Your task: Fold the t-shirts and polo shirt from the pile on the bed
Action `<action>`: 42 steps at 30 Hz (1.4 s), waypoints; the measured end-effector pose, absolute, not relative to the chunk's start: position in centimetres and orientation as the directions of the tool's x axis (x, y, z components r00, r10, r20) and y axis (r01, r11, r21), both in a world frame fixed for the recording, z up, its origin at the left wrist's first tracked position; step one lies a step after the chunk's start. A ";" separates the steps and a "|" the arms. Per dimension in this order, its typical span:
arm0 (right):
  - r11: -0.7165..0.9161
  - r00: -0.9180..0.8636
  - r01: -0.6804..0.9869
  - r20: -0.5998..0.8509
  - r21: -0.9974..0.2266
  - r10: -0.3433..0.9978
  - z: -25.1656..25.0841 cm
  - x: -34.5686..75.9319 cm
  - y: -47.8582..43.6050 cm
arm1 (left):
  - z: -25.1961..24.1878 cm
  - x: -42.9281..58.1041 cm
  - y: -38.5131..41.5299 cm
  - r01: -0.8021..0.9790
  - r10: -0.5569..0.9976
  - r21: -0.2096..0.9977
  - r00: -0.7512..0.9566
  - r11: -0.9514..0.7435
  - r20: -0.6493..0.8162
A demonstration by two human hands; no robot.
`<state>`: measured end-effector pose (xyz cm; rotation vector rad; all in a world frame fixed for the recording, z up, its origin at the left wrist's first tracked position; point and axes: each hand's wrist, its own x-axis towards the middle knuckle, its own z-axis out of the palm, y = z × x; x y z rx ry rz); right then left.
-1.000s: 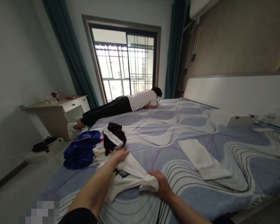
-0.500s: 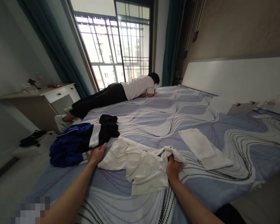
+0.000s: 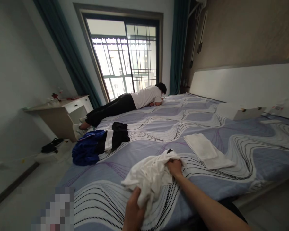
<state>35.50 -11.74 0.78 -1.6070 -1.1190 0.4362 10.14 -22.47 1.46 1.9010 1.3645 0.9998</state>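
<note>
A white shirt (image 3: 148, 170) lies bunched up on the bed near me, a small dark patch showing at its far edge. My left hand (image 3: 135, 208) is closed on the near part of the shirt, thumb on top, the cloth bulging beside it. At the shirt's right end, my right hand (image 3: 175, 166) grips the fabric with curled fingers. Right of that hand lies a flat, folded white garment (image 3: 204, 150). To the left is a heap of clothes, with a blue garment (image 3: 86, 150) beside a black one with a white band (image 3: 117, 136).
The bed (image 3: 159, 125) has a grey-blue sheet with wavy lines. A person (image 3: 144, 98) lies across its far side. A white box (image 3: 249, 113) stands by the headboard (image 3: 243, 83). At left are a desk (image 3: 50, 110) and a floor box with dark items (image 3: 51, 149).
My left hand has left the shirt's far-left end beside the dark clothes and come nearer to me. The shirt, spread out before, is now gathered. My right hand keeps its hold.
</note>
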 end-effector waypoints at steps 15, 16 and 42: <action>-0.137 0.204 0.810 0.054 -0.570 0.977 1.6 31.5 -17.9 | 2.8 11.3 -23.1 0.731 0.952 0.618 0.153 -0.290 0.266; -0.125 0.196 0.794 0.055 -0.595 0.979 1.7 32.2 -17.9 | 2.3 11.4 -23.4 0.707 0.950 0.637 0.193 -0.308 0.245; -0.318 0.434 0.703 0.029 -0.636 0.900 1.5 43.5 -20.3 | 6.3 -6.3 -26.3 0.946 0.752 0.241 -0.320 0.218 0.576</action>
